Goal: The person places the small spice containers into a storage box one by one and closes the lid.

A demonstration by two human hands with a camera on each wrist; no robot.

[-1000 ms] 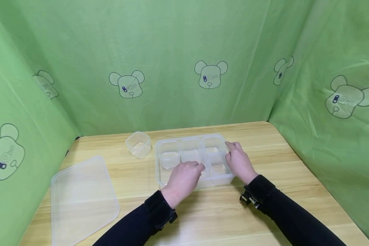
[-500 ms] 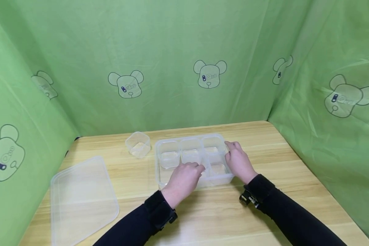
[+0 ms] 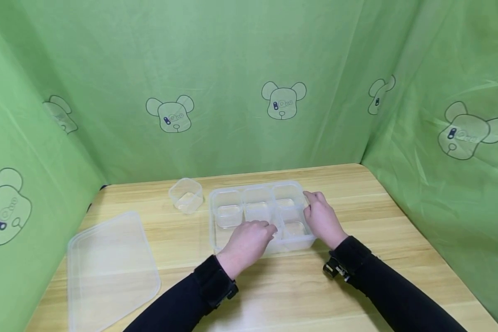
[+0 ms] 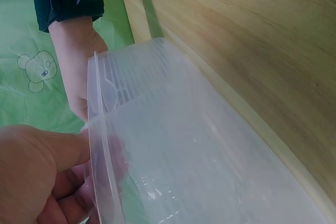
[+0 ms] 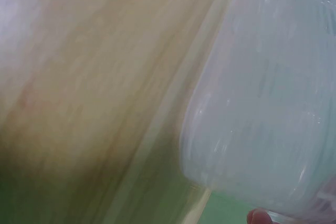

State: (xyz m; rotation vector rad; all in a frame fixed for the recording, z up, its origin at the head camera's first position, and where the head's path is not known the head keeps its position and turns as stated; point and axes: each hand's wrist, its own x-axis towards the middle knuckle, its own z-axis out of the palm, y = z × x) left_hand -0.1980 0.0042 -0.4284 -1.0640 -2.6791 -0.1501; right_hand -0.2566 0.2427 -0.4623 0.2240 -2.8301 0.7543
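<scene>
A clear plastic storage box (image 3: 293, 244) sits on the table in the head view, with several small square cups inside, among them a back-left cup (image 3: 229, 216) and a front-right cup (image 3: 294, 227). My left hand (image 3: 249, 242) reaches over the near side and pinches a small clear cup (image 3: 278, 234) in the front middle, mostly hidden behind the fingers. The right hand (image 3: 323, 219) grips the box's right end at the rim. In the left wrist view, curled fingers (image 4: 68, 198) show beside the translucent box wall (image 4: 184, 129).
One loose square cup (image 3: 186, 196) stands left of the box. A large clear lid (image 3: 112, 272) lies flat at the table's left. Green curtains (image 3: 232, 55) enclose the wooden table (image 3: 290, 286) at the back and sides.
My left hand has shifted very slightly toward me at the front middle of the box. The right hand, box, loose cup and lid look unmoved.
</scene>
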